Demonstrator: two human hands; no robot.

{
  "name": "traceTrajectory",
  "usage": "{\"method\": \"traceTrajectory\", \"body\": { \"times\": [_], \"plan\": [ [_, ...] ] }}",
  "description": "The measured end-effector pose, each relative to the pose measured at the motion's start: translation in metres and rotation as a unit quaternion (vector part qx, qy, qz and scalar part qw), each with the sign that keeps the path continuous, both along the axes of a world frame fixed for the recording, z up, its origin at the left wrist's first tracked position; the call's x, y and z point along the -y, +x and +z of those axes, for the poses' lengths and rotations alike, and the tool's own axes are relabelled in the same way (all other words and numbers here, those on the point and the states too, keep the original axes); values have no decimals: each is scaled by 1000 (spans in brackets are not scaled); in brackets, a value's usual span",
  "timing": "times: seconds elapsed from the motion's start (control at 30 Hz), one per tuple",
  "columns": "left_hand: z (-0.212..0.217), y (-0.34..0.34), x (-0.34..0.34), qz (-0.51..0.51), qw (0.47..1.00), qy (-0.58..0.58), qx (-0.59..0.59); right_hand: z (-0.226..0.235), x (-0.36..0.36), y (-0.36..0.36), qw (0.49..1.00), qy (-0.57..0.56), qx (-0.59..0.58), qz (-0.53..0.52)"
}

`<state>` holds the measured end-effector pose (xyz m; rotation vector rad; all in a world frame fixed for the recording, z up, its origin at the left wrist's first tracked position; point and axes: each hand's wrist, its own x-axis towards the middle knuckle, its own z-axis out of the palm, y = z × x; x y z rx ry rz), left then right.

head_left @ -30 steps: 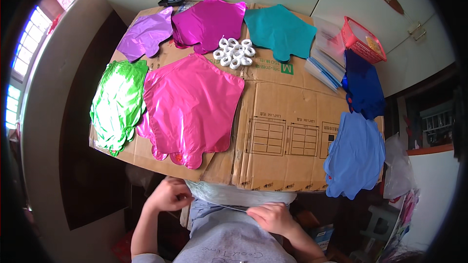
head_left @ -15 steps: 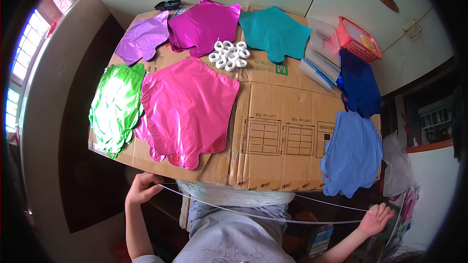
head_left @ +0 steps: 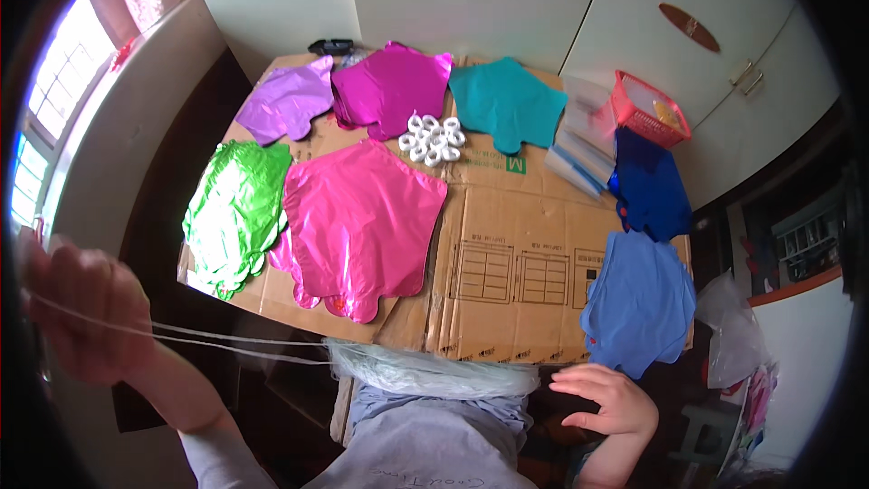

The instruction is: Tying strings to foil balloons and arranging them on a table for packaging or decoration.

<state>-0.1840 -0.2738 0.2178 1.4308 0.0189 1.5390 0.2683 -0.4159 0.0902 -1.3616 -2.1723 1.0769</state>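
Note:
My left hand (head_left: 90, 312) is raised at the far left, its fingers closed on white string (head_left: 244, 341). Two strands run from it to a whitish, translucent bundle (head_left: 434, 373) across my lap, just below the table edge. Past the table's front right edge, my right hand (head_left: 611, 403) is open, thumb and fingers apart, with nothing seen in it. Nearest to this hand lies a pile of light blue foil balloons (head_left: 641, 303). Flat pink foil balloons (head_left: 362, 226) and shiny green ones (head_left: 233, 217) lie on the left half of the cardboard (head_left: 516, 208).
Purple (head_left: 285, 101), magenta (head_left: 394, 91) and teal foil balloons (head_left: 507, 104) line the back. Several small white ribbon rolls (head_left: 432, 139) sit before them. At right are dark blue balloons (head_left: 652, 186), clear plastic sleeves (head_left: 584, 149) and a red basket (head_left: 647, 110). Cabinets (head_left: 480, 0) stand behind.
My left hand has swung up and left, drawing the string with it. The right hand has let go of the string, opened and moved left. The view has tilted slightly.

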Motion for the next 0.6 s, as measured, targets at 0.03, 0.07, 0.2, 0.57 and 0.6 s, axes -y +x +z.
{"method": "traceTrajectory", "body": {
  "times": [0.03, 0.07, 0.2, 0.57, 0.6],
  "plan": [
    [21, 7, -13, -58, 998, 9, -15, 9, -17, -5, 997, 46, -53, 41],
    [28, 28, -14, 9, 1000, -14, 18, 24, -33, -17, 990, 78, -106, 41],
    [33, 143, -25, -112, 979, -39, -165, 49, -93, -78, 914, 125, -387, 7],
    [-89, 137, -16, -322, 870, -297, -227, -9, -77, -74, 782, -229, -578, -40],
    [-109, 132, -4, -360, 841, -356, -191, -21, -70, -75, 803, -222, -547, -80]
  ]
}}
